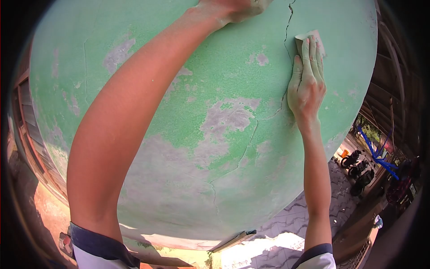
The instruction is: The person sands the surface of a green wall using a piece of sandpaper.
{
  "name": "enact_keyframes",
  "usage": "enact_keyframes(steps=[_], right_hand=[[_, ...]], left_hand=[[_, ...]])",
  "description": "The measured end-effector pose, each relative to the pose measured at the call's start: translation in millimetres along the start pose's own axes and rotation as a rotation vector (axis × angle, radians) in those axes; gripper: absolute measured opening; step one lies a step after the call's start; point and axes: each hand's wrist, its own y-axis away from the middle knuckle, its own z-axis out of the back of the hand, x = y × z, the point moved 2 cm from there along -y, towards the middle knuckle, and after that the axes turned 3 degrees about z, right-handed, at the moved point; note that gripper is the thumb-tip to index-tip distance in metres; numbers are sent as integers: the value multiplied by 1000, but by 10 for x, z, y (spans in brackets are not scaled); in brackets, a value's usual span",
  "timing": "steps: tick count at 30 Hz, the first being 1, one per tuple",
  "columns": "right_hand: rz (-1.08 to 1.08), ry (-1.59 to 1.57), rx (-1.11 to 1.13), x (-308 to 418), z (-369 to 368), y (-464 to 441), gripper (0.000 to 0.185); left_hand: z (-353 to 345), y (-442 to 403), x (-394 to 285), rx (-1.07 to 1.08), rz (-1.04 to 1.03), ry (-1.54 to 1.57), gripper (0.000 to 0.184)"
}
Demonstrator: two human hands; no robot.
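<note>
A green wall (210, 80) with worn grey patches fills most of the view. A dark crack (257, 130) runs down it in a jagged line. On the right, my right hand (307, 85) presses a sheet of sandpaper (313, 37) to the wall beside the crack, its dusty fingers stretched out over the sheet. My left hand (244, 10) is at the top edge, against the wall left of the crack; its fingers are mostly cut off by the frame, and what it holds, if anything, is hidden.
Paved ground (291, 219) lies below the wall. Parked motorbikes (358, 170) and a blue object (377, 157) are at the right, under a dark roof. A slatted window or shutter (33, 130) stands at the far left.
</note>
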Motion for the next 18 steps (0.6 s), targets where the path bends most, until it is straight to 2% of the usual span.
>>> enact_keyframes(steps=[3, 5, 8, 10, 12, 16, 18], right_hand=[[-2, 14, -107, -289, -244, -778, 40], [-217, 7, 79, -652, -422, -1311, 41], [-218, 33, 90, -432, -446, -1330, 43], [-100, -15, -13, 30, -363, -838, 42], [-43, -60, 73, 421, -240, -308, 42], [-56, -43, 57, 379, -505, -922, 43], [-113, 2, 65, 305, -739, -1522, 47]], left_hand=[[-32, -17, 18, -36, -19, -45, 47], [-46, -45, 44, -31, -19, -33, 47], [22, 5, 130, -24, -48, -34, 47], [130, 79, 244, -29, -79, -44, 47], [214, 158, 416, -21, -35, -62, 50], [437, 213, 640, 6, -97, -198, 53], [504, 207, 720, 31, -19, -180, 57]])
